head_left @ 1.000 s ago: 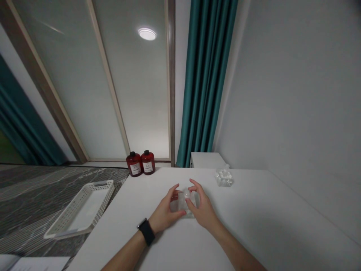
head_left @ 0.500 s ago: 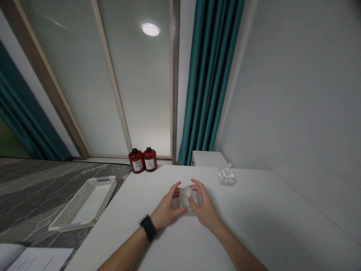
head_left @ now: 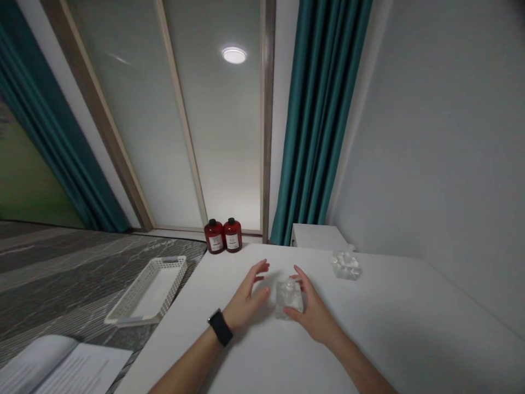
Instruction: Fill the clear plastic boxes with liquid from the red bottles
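Clear container (head_left: 288, 295): squarish and see-through, standing on the white table (head_left: 254, 358) just below and right of the frame's center; its rounded top looks like a stopper, though blur leaves that uncertain.
Left hand (head_left: 246, 301): open, fingers and thumb spread, just beside the container on its picture-left side, with a gap between.
Right hand (head_left: 314, 312): curved around the container's picture-right side, thumb overlapping its lower front; I cannot tell how firmly it grips.
Watch (head_left: 220, 327): dark band on the left wrist, lower middle.
Second clear piece (head_left: 346, 265): on the table's far part, right of center.
Red bottles (head_left: 233, 239): two, upright side by side at the table's far left corner, black caps, pale labels.
White basket (head_left: 177, 287): left of the table, lower left of the frame.
Open book (head_left: 84, 366): bottom left corner.
Teal curtain (head_left: 324, 120): upper middle, right of the frosted panels (head_left: 223, 148).
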Demonstrator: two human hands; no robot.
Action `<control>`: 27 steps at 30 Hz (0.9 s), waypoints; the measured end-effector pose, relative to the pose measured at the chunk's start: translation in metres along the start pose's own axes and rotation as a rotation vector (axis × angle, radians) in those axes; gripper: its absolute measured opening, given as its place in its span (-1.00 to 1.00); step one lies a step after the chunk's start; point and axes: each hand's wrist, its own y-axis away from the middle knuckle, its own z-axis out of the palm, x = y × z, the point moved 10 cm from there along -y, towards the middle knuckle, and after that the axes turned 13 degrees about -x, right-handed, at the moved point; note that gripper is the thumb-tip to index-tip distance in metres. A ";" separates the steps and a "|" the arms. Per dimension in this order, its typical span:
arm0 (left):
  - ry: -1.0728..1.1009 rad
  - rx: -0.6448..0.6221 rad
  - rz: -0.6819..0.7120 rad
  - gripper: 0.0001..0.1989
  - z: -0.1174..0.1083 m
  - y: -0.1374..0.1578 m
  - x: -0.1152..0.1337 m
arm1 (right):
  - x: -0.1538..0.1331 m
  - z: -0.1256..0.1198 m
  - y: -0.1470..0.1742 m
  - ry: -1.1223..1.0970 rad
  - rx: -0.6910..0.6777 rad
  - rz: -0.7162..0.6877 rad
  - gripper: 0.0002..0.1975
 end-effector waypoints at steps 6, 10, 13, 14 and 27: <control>-0.922 0.220 -0.205 -0.71 -0.100 -0.026 0.028 | 0.007 -0.001 0.001 0.023 -0.035 0.001 -0.09; -1.065 0.142 -0.283 -0.70 -0.158 -0.063 0.029 | 0.011 0.001 0.001 0.043 -0.047 0.000 -0.10; -1.137 0.033 -0.338 -0.74 -0.184 -0.088 0.018 | 0.014 0.001 0.001 0.041 -0.024 0.005 -0.04; -1.152 -0.007 -0.361 -0.77 -0.189 -0.094 0.012 | 0.014 0.001 0.001 0.037 -0.018 0.004 -0.02; -1.162 -0.217 -0.510 -0.69 -0.193 -0.113 -0.019 | 0.019 0.001 0.002 0.052 0.023 -0.003 0.02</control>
